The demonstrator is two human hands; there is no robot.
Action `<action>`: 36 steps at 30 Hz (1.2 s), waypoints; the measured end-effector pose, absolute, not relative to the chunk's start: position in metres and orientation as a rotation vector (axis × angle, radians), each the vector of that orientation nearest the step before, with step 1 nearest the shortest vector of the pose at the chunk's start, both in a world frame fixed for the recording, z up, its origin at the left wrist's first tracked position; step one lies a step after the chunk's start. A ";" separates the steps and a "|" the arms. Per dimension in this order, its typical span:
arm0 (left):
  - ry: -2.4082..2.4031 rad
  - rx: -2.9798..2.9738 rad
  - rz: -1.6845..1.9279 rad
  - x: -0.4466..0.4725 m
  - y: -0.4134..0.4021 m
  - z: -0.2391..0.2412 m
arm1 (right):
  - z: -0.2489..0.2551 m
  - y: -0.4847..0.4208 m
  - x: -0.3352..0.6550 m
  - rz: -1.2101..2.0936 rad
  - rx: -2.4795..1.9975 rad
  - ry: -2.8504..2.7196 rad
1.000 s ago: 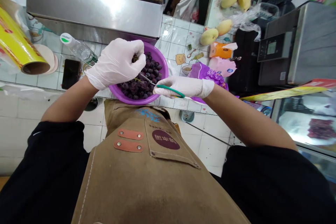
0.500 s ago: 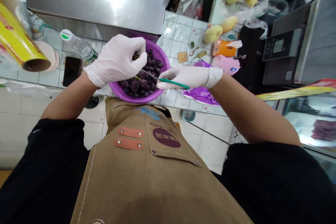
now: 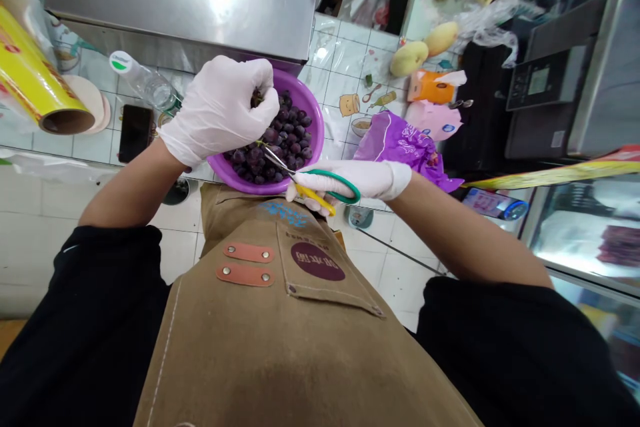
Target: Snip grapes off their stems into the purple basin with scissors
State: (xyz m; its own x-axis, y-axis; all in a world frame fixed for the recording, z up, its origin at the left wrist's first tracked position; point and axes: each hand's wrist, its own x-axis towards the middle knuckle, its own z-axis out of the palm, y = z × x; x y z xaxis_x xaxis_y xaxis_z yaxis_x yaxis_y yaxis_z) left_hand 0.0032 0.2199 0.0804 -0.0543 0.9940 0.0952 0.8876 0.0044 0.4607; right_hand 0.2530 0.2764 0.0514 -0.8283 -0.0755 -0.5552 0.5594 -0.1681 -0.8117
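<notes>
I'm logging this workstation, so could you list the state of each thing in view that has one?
Left hand: gloved, closed on a grape stem
Right hand: gloved, gripping scissors
Scissors: handles spread, blades slightly parted
Purple basin: holding grapes
Grapes: piled, partly hidden
Bottle: capped
Phone: screen dark
Orange tissue pack: opened, tissue sticking out
Purple bag: crumpled

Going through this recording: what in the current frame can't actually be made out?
Head view: most of the grape stem, hidden by the left hand pinching it.
Head view: grapes lower in the purple bowl, covered by those on top and the left hand.
Head view: whether the tips of the scissors in the right hand touch anything, too small.
Head view: the reading on the digital scale, too small.
Head view: one end of the yellow roll, cut off by the left edge.
</notes>
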 end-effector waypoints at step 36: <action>2.095 2.005 0.942 0.003 0.227 0.095 | -0.010 0.195 0.240 -2.206 1.519 2.080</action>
